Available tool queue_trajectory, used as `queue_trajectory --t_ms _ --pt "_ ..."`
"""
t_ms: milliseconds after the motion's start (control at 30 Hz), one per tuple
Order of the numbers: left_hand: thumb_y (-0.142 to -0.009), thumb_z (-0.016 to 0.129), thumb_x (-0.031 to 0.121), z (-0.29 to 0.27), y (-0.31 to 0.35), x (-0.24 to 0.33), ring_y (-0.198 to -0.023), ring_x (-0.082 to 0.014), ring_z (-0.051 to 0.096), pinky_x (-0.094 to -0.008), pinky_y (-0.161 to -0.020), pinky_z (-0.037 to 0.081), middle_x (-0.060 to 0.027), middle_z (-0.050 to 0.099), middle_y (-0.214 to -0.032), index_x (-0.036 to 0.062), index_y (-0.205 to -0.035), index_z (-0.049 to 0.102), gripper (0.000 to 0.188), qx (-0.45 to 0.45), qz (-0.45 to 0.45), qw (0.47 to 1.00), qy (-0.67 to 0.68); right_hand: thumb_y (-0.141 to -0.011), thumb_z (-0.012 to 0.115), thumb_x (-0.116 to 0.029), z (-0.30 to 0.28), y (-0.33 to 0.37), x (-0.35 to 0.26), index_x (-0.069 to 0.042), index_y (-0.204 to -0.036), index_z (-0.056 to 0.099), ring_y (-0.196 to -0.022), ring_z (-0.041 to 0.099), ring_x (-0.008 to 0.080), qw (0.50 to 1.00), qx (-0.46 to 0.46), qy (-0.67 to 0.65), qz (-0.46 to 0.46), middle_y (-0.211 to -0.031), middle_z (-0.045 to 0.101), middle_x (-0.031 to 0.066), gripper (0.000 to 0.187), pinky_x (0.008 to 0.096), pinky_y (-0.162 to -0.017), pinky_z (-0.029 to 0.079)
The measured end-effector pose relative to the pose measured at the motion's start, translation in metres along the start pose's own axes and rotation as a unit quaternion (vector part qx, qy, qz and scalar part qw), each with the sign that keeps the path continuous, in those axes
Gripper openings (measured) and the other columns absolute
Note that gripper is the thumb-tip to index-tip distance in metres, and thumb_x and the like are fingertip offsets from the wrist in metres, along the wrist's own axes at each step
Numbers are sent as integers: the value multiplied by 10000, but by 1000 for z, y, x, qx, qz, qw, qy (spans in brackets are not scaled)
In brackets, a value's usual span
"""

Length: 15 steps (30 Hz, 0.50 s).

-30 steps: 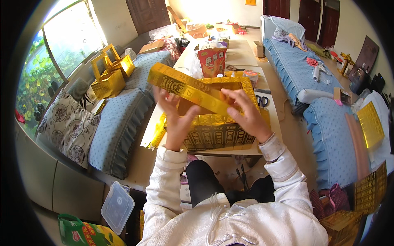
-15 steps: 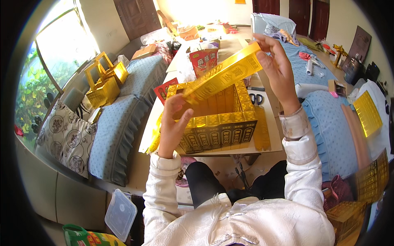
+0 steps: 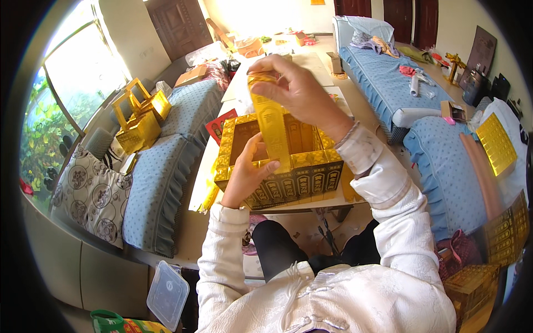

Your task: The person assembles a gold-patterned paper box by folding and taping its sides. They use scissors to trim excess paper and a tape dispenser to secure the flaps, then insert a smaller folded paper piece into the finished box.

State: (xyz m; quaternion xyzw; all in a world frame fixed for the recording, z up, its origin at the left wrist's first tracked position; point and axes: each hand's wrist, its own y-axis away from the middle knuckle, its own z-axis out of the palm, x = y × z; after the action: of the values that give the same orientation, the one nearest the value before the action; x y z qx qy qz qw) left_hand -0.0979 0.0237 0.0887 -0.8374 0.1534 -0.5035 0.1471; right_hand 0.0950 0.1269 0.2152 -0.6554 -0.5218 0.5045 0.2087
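Observation:
A long, shiny gold paper bar (image 3: 272,122) with embossed patterns stands nearly upright above the table. My right hand (image 3: 300,91) grips its top end between thumb and fingers. Around its lower part my left hand (image 3: 250,172) is closed, the thumb in front and the fingers partly hidden behind. Just below and behind sits an open-topped gold box (image 3: 305,180), built of similar bars set side by side, with dark printed panels on its near wall. The bar and my hands cover part of its opening.
The box stands on a low, pale table (image 3: 194,191) with a red card (image 3: 220,126) at its left. Gold baskets (image 3: 139,130) with handles rest on the blue-covered sofa (image 3: 155,177) at left. Another blue-covered seat (image 3: 444,172) and a gold sheet (image 3: 496,145) are at right.
The gold bar has swung from a slant to nearly upright. My right hand has moved left with its upper end, while my left hand has shifted slightly right and down.

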Motion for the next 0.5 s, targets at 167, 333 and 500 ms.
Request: queue_trajectory --t_ms 167,333,500 --pt "-991 730 77 2 4 -2 -1127 -176 675 -321 -963 537 -102 691 -1280 3 -1491 436 585 -37 -83 983 159 -978 777 -319 25 11 0 -119 -1570 426 -1109 669 202 998 42 -10 -44 -1355 650 101 717 328 -923 550" --pt "-1003 700 61 -5 6 -13 -1161 -172 666 -331 -974 545 -116 686 -1279 8 -1480 438 548 -42 -44 987 148 -955 801 -266 31 54 3 -142 -1632 308 -1066 693 221 990 -53 -46 125 -1309 678 124 846 358 -916 561" --pt "-995 710 68 -9 -4 -15 -1204 -210 671 -345 -1005 540 -122 680 -1291 17 -1463 466 530 -74 -20 992 104 -969 764 -241 36 100 25 -110 -1592 269 -1263 679 329 969 -125 -70 203 -1354 698 177 806 421 -1042 528"
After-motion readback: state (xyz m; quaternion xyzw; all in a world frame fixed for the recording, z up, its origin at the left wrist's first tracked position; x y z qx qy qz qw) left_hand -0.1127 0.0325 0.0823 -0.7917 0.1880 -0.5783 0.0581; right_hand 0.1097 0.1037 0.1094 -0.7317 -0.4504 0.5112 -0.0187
